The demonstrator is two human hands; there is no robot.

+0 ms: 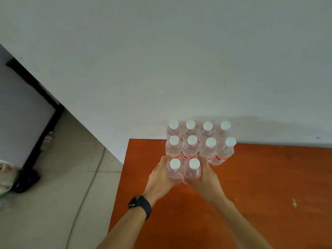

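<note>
Right below the middle of the frame, a left clear plastic bottle with a white screw cap [174, 170] and a right clear plastic bottle with a white screw cap [193, 171] stand upright side by side, touching, on the orange-brown wooden tabletop [260, 180]. The left hand [161, 175] curls round the outer side of the left bottle and the right hand [208, 178] wraps the outer side of the right one, so the hands are clamped on the pair from both sides. Just above them in the frame, a block of eight clear white-capped bottles with red labels [200, 142] stands in two rows of four against the pale grey-white wall [161, 60]. A black smartwatch [140, 205] circles the left wrist. Beige floor tiles [62, 186] fill the lower left, where a black plastic bag [27, 180] lies.
</note>
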